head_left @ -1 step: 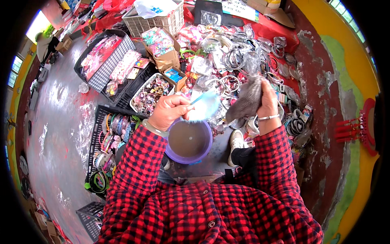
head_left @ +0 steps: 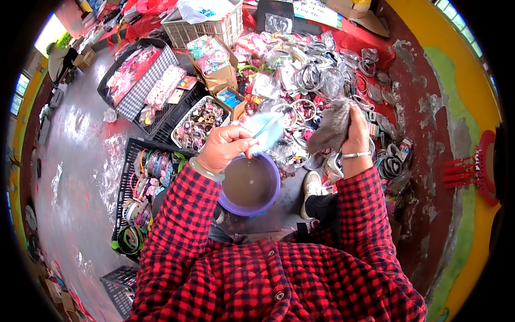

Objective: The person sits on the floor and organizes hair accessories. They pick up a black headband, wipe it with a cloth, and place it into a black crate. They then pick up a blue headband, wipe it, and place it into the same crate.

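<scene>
My left hand (head_left: 226, 145) is closed in a pinch on a pale blue fluffy thing (head_left: 270, 130) with a thin blue stick along it. That thing is smeared by motion, so its exact kind is unclear. My right hand (head_left: 356, 130) grips a grey-brown furry piece (head_left: 330, 127), which hangs down on the palm's left side. The two held things are apart. Below my left hand stands a purple basin (head_left: 275, 189) of murky brownish water, with a small pale round spot in its middle.
Packaged hair hoops and trinkets (head_left: 314, 75) lie heaped ahead. To the left are a white basket (head_left: 177, 134) of small hair ties, a black crate (head_left: 122, 198) of headbands, and a houndstooth box (head_left: 145, 88). A person (head_left: 58, 63) sits far left.
The pale blue fluffy thing has tilted, its outer end now higher. The grey-brown furry piece has shifted slightly right and up. Both hands keep their hold.
</scene>
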The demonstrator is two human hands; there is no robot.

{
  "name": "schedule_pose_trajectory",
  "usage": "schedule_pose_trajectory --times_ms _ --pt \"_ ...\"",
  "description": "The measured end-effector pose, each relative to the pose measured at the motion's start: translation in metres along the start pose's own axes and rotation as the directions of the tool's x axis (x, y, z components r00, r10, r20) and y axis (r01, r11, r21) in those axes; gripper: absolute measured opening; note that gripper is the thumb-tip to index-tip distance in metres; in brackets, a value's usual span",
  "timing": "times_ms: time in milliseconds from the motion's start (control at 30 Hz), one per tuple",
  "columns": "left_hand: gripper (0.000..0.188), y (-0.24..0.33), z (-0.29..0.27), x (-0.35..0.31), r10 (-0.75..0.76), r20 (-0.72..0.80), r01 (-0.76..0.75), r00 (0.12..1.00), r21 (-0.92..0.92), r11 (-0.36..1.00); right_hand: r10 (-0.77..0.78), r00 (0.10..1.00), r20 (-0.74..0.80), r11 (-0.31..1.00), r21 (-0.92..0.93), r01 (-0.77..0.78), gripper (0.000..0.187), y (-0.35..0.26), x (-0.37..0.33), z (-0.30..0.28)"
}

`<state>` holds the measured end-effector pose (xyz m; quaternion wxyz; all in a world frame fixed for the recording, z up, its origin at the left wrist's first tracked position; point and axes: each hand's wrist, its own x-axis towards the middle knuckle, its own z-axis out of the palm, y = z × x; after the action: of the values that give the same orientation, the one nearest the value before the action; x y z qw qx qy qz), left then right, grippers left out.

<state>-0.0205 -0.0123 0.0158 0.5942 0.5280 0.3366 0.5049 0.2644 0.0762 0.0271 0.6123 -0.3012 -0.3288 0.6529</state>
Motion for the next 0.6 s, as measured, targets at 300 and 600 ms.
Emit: schedule_pose_trajectory --times_ms 300,600 --pt "0.010 -0.007 0.014 -0.003 0.054 -0.105 -0.043 0.993 0.102 0.994 -0.024 0.983 0.181 0.930 -0.357 0.089 0.028 0.009 -0.029 0.048" --pt "0.009 -0.007 0.025 -0.003 0.135 -0.075 -0.110 0.988 0.268 0.957 -0.368 0.833 0.413 0.508 -0.661 0.552 0.030 0.044 -0.034 0.057"
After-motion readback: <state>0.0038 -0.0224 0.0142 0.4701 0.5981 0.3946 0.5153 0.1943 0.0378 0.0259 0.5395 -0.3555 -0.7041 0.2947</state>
